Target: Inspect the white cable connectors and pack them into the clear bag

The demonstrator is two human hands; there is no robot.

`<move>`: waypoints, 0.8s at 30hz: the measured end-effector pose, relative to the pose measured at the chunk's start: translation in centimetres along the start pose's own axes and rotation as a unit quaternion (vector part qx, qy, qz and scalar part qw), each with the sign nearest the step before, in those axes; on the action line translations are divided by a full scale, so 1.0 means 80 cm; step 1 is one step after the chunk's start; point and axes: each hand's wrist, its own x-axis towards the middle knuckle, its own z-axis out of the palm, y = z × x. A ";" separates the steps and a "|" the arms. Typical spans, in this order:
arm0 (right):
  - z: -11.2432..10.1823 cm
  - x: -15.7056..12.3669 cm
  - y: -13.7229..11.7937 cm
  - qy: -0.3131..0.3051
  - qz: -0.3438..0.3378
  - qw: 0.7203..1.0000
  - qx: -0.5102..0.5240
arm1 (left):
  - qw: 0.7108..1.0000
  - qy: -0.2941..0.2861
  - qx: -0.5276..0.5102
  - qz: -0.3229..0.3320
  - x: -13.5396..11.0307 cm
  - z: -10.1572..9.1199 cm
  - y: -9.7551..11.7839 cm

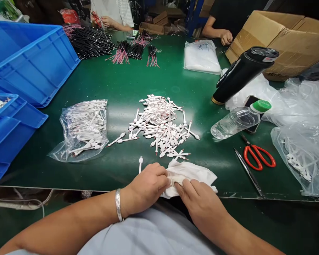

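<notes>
Two hands, left (149,186) and right (199,205), pinch a white cloth (194,173) lying crosswise.

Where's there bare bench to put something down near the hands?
Bare green bench shows between the blue crate and loose white cables, and beside the left hand below the bagged cables. Crowded: right of the cloth, around the water bottle, red scissors and plastic bags.

Colours on bench: dark green, bright blue, white, w/ red accents
White crumpled cloth (191,177) is seen on glossy dark-green bench top (138,81). White flat cable pieces w/ pink-red wire bits (159,124) are heaped nearby. Bright-blue ribbed plastic crates (34,67) are seen far L; red-handled steel scissors (263,152) and clear plastic bottle w/ green cap (234,122) are seen R.
</notes>
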 end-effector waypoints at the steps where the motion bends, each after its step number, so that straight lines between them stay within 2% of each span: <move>1: -0.001 -0.003 0.000 -0.007 -0.003 1.000 0.003 | 1.000 0.001 0.001 0.000 0.000 0.000 0.000; 8: 0.004 0.006 -0.003 0.019 0.010 1.000 0.003 | 1.000 -0.007 0.001 0.008 0.001 -0.002 -0.001; 12: 0.003 0.004 0.013 -0.007 0.044 0.996 0.071 | 1.000 -0.022 0.011 0.002 0.002 -0.004 0.002; 16: -0.004 -0.016 0.025 0.019 0.128 0.987 0.096 | 0.995 -0.080 0.043 -0.039 0.009 -0.012 0.012; 21: 0.002 -0.025 0.024 0.033 0.143 0.974 0.172 | 0.982 -0.161 0.051 -0.083 0.031 -0.027 0.018; 24: 0.010 -0.022 0.027 0.026 0.177 0.956 0.232 | 0.978 -0.175 0.024 -0.111 0.040 -0.032 0.017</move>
